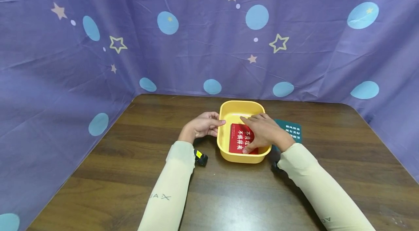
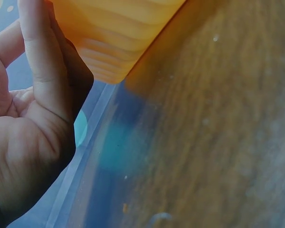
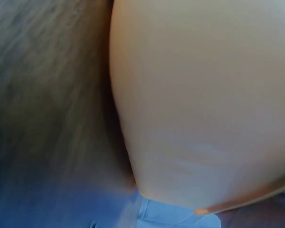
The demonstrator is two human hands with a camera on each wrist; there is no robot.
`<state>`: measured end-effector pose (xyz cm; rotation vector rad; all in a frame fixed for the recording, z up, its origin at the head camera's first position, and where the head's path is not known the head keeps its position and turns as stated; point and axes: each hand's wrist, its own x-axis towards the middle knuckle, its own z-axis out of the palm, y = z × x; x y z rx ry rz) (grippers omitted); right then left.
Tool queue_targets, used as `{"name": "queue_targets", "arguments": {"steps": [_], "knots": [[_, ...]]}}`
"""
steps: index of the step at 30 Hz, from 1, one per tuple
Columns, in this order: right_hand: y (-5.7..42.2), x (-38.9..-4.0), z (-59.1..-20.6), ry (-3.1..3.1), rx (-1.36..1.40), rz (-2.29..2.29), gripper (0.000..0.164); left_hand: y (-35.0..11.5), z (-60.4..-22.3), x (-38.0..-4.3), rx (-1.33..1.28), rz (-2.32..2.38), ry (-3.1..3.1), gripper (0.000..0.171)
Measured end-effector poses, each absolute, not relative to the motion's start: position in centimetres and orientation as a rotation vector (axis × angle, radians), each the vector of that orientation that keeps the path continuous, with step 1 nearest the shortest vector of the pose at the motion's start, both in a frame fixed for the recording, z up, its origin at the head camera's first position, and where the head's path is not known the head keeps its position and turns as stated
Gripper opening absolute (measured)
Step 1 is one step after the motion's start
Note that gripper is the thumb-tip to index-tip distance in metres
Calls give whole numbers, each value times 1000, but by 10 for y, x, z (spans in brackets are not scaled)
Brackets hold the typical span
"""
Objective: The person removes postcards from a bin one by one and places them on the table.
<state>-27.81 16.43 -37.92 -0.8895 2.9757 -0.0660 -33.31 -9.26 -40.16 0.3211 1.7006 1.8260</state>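
My left hand holds the side of a yellow plastic tub, thumb over the rim and the other fingers along the outer wall. In the left wrist view, these fingers stand against the ribbed yellow wall. Inside the tub lies a flat red booklet with white Chinese characters. Reaching over the right rim, my right hand spreads above the booklet, thumb at its near edge and fingertips around its far edge. The hand covers the booklet's right part. Pale tub wall fills most of the right wrist view.
A dark green booklet with white characters lies right of the tub, partly under my right wrist. The brown wooden table reaches back to a purple curtain with stars and blue spots. Dark wrist devices sit below both sleeves.
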Motion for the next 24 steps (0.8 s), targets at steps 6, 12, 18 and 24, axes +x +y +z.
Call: {"name": "queue_targets", "arguments": {"steps": [6, 12, 18, 24], "knots": [[161, -278, -377, 2934, -852, -41, 119, -94, -402, -333, 336, 1825, 1705, 19], [161, -279, -376, 2910, -835, -54, 115, -94, -402, -332, 337, 1825, 1706, 18], [161, -279, -377, 2928, -842, -61, 116, -94, -404, -333, 333, 1825, 1712, 17], [161, -279, -378, 2968, -832, -97, 114, -93, -403, -333, 334, 1824, 1713, 18]]}}
